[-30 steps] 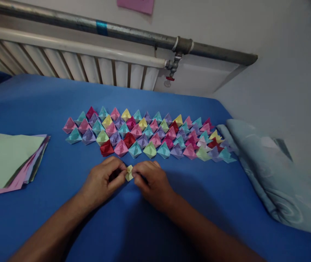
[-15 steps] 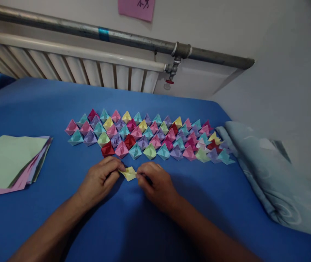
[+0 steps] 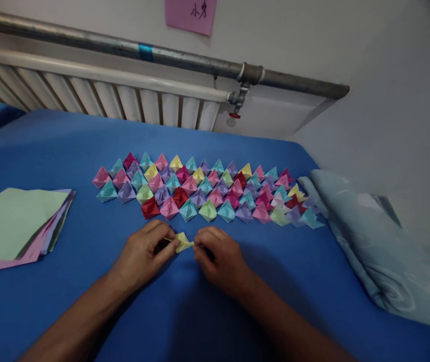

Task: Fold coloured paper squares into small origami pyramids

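Note:
A small folded yellow paper piece (image 3: pixel 183 242) is between my two hands, low over the blue table surface (image 3: pixel 154 306). My left hand (image 3: pixel 146 250) pinches its left side between thumb and fingers, which cover that end. On the right, my right hand (image 3: pixel 220 255) is closed at the pointed right tip, with the fingertips pressed together. Beyond both hands stand rows of small folded paper boats in many colours, among them a red one (image 3: pixel 150 207), a pink one (image 3: pixel 169 208) and a light green one (image 3: pixel 207 210).
At the left lies a stack of coloured paper sheets (image 3: pixel 14 221), light green on top. A folded pale blue cloth (image 3: pixel 373 241) lies along the right edge. Behind the table are a white radiator (image 3: pixel 132 103), a metal pipe (image 3: pixel 195 61) and a pink note (image 3: pixel 190 17).
My left thumb and fingers have come further over the yellow paper, which has shifted slightly right and turned. My right hand has moved slightly right. The camera view has shifted a little.

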The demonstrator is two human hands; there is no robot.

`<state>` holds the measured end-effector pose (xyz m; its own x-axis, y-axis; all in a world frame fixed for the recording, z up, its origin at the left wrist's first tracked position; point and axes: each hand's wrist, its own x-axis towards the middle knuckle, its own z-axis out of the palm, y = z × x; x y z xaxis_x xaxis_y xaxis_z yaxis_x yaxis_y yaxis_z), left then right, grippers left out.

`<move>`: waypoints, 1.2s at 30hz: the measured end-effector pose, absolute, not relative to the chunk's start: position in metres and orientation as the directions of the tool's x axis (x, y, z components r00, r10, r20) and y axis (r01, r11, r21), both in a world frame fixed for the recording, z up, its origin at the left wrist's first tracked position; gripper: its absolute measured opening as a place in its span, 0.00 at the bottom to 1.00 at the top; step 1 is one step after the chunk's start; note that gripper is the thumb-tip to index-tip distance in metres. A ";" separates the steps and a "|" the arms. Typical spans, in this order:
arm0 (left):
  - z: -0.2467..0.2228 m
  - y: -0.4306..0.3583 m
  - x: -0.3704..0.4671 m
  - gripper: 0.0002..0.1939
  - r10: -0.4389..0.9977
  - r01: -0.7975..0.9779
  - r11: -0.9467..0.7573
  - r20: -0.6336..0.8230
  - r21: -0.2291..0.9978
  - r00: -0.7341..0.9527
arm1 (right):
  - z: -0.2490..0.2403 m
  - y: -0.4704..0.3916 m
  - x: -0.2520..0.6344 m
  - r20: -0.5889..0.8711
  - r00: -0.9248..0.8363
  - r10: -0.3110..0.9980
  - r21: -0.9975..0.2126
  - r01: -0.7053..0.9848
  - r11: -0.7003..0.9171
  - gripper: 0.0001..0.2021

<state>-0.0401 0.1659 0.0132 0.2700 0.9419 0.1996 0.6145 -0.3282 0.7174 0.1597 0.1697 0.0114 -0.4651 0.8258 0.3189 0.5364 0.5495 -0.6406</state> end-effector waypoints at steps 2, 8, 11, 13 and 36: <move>0.012 0.166 -0.040 0.06 0.944 0.609 -0.320 0.191 0.726 0.268 | 0.012 0.169 0.160 0.314 -0.454 0.834 -0.648 0.539 0.537 0.06; 0.010 0.167 -0.042 0.07 0.944 0.604 -0.321 0.196 0.730 0.266 | 0.012 0.168 0.162 0.299 -0.430 0.852 -0.653 0.559 0.511 0.06; 0.009 0.167 -0.042 0.06 0.943 0.613 -0.324 0.194 0.720 0.271 | 0.011 0.167 0.162 0.298 -0.425 0.855 -0.648 0.568 0.508 0.06; 0.008 0.167 -0.042 0.06 0.943 0.620 -0.326 0.193 0.714 0.273 | 0.011 0.165 0.162 0.290 -0.424 0.858 -0.644 0.577 0.503 0.06; 0.009 0.158 -0.034 0.06 0.909 0.546 -0.337 0.114 0.767 0.402 | 0.012 0.168 0.147 0.109 -0.443 0.890 -0.753 0.547 0.365 0.06</move>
<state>-0.0338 0.1577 0.0085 0.4015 0.9087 0.1139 0.5460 -0.3374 0.7668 0.1473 0.1683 0.0123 -0.4434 0.8897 0.1090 0.5469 0.3649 -0.7535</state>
